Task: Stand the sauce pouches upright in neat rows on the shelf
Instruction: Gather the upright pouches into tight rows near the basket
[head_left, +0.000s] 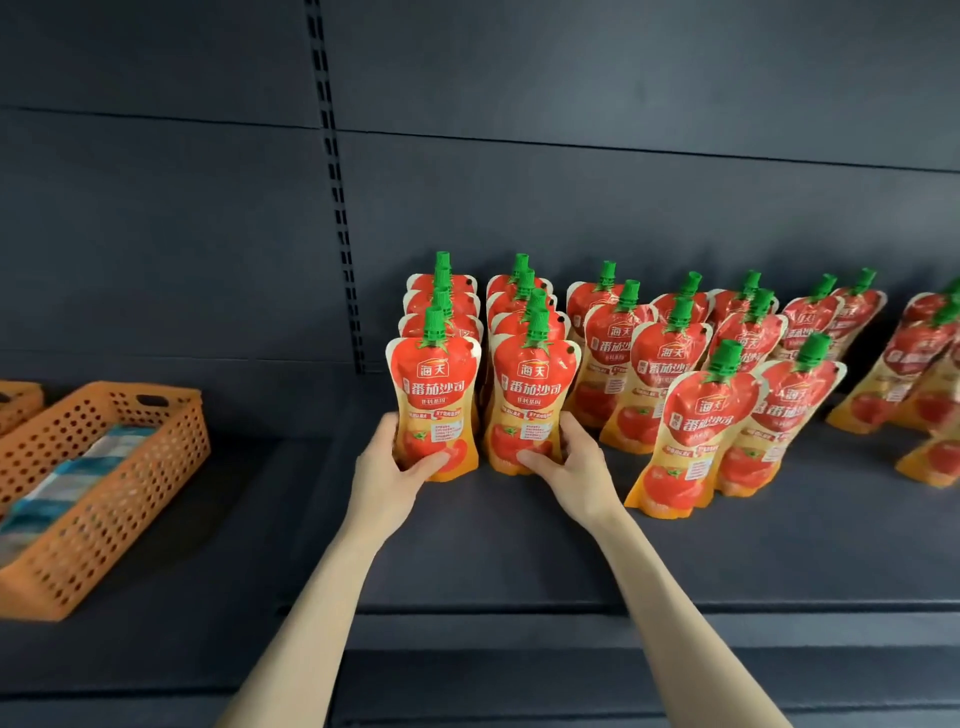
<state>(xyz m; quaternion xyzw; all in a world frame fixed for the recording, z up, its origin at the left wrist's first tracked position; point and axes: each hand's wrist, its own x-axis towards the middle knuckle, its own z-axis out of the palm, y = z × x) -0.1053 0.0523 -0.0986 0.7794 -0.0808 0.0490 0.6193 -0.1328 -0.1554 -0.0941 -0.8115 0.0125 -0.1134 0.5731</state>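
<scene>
Dark grey metal back panel (623, 78) fills the 12 o'clock field, with horizontal seams visible. One black slotted upright (337, 208) runs vertically at 11 o'clock. The matt dark shelf (519, 561) spans the full width, front lip at 6 o'clock. An orange perforated basket (119, 467) at 9 o'clock holds pale packets; a second basket (21, 400) sits just beside it. Lighting even, shadows soft.

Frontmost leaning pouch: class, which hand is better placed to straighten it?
Likely the right hand: it grips the second row's front pouch, next to the leaning pouch; the left hand is one row farther.
</scene>
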